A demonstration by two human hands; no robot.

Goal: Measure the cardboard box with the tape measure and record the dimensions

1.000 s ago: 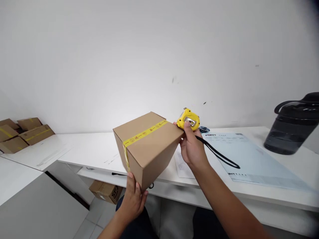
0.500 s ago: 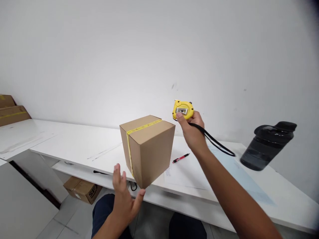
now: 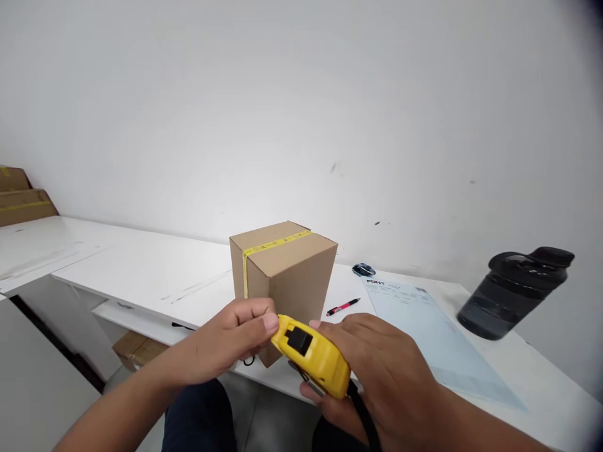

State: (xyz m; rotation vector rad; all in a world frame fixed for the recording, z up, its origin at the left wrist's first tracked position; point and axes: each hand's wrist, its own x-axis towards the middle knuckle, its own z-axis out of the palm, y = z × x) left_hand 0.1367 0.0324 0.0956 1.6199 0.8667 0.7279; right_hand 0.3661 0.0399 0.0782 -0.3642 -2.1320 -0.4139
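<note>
A yellow tape measure (image 3: 313,355) with a black slide button and black wrist strap is gripped in my right hand (image 3: 391,370), in front of the cardboard box. My left hand (image 3: 235,339) is closed, thumb and forefinger pinching the front end of the tape measure, where the blade's tip would be; the tip itself is hidden by the fingers. Behind both hands the cardboard box (image 3: 304,282) stands at the table's front edge, one corner towards me, with yellow printed tape across its top and down one side.
On the white table (image 3: 155,257) lie a red and black pen (image 3: 343,306), a computer mouse (image 3: 363,270) and a bluish printed sheet (image 3: 419,326). A dark water bottle (image 3: 513,292) stands at the right. More boxes (image 3: 26,206) sit far left; another box (image 3: 136,348) is below the table.
My right hand has brought the tape measure down and towards me, turning it so the button faces up. My left hand has risen from beside the box and closed on the tape measure's front end.
</note>
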